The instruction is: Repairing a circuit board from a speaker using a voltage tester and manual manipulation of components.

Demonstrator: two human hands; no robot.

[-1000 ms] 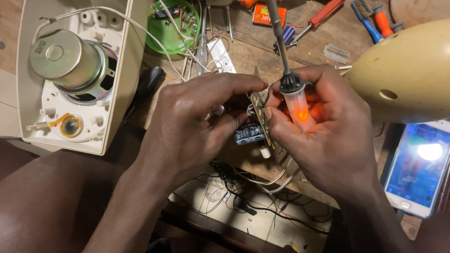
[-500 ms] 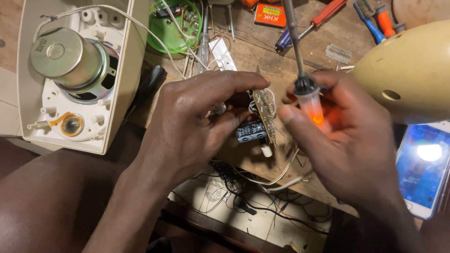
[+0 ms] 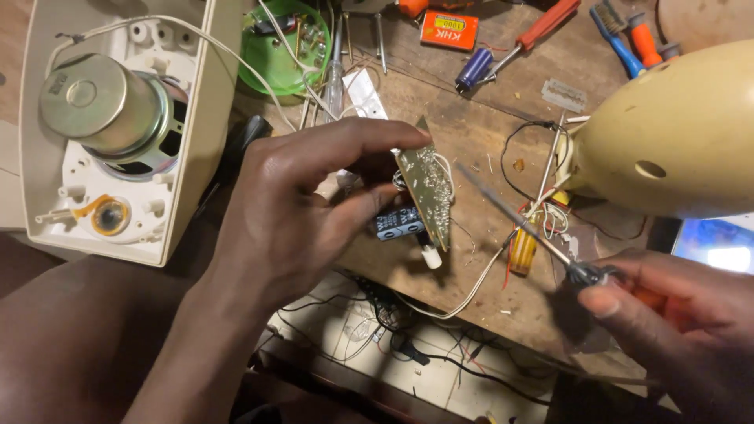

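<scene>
screwdriver [image 3: 518, 218] shaft motion-blurred, right hand [image 3: 675, 314] cut by frame edge, phone [image 3: 719, 245] mostly hidden

the left forearm comes up from the lower left corner and crosses toward the middle, back of the wrist turned up to the camera. the left hand [image 3: 290, 212] is curled in a pinch: the index finger stretches out straight along the top, the thumb is bent underneath and pressed toward it, and the other fingers are tucked out of sight. the right hand [image 3: 675, 322] sits low at the right edge, well apart from the left, partly cut off by the frame, its thumb and fingers closed together in a grip, knuckles facing left.
</scene>
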